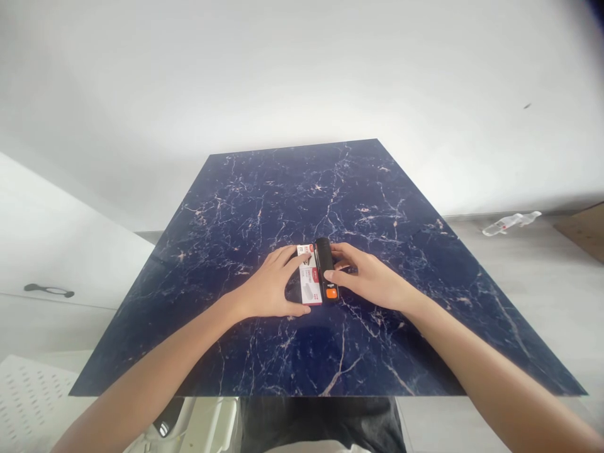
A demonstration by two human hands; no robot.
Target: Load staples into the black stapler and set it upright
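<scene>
Side by side near the middle of the blue marbled table [283,207] lie a small white and red printed box [310,286] and a black stapler [325,264] with an orange patch at its near end. My left hand [271,283] is around the box, thumb at its near edge and fingers at its far end. From the right, my right hand [363,274] grips the stapler, with the thumb on top and the fingers along its side. The box's left long side touches or nearly touches my left palm; the exact contact is hidden.
A white wall [302,75] stands behind the table. On the floor at the right lies a clear plastic bottle [507,224], with a brown cardboard piece [585,229] beyond it. A white cabinet with a dark handle [50,290] is at the left.
</scene>
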